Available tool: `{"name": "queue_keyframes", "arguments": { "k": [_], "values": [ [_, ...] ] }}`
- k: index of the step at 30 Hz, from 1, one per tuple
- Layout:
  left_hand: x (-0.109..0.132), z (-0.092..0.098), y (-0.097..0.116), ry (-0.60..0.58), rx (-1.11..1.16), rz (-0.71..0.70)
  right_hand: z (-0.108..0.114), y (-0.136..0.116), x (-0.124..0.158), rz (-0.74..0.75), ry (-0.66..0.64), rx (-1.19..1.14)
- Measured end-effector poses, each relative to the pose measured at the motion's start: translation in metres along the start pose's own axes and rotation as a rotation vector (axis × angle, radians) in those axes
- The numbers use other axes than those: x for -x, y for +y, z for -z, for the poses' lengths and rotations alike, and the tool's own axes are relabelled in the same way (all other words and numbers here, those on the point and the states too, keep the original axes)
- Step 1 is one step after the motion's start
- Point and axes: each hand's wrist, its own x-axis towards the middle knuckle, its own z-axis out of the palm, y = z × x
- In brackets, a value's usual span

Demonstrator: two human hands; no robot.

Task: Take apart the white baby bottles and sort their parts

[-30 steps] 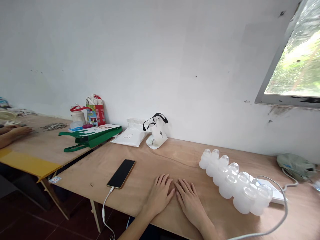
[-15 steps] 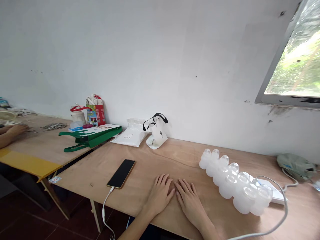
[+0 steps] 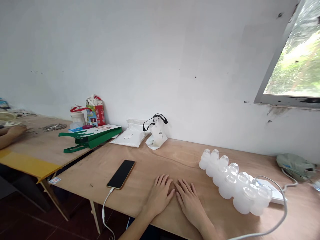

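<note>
My left hand (image 3: 159, 195) and my right hand (image 3: 190, 200) lie flat, palms down, side by side on the wooden table (image 3: 155, 163), fingers stretched out and fingertips almost touching. Neither holds anything. Right of my right hand lies a double row of several frosted white plastic bottles (image 3: 232, 181). A black phone (image 3: 121, 173) lies to the left of my left hand, with a white cable hanging off the table edge.
A white bag with black handles (image 3: 156, 133) and a white packet (image 3: 130, 136) sit by the wall. A white device (image 3: 271, 191) with a cable and a grey-green pouch (image 3: 295, 165) lie at right. On the neighbouring table are a green bag (image 3: 93, 135) and another person's hand (image 3: 15, 131).
My hands have not moved. The other person's hand at far left has shifted slightly.
</note>
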Motion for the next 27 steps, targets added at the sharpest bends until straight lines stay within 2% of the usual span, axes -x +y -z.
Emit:
{"name": "queue_keyframes", "arguments": {
  "k": [11, 18, 27],
  "values": [
    [-0.001, 0.003, 0.002, -0.023, -0.01, 0.005, 0.001, -0.001, -0.001, -0.012, -0.017, -0.002],
    [-0.002, 0.01, 0.006, -0.089, -0.009, 0.034, 0.007, -0.004, -0.001, -0.017, -0.046, 0.001],
    [-0.002, 0.007, 0.005, -0.064, -0.006, 0.025, 0.004, -0.002, -0.001, -0.01, -0.022, -0.004]
  ]
}}
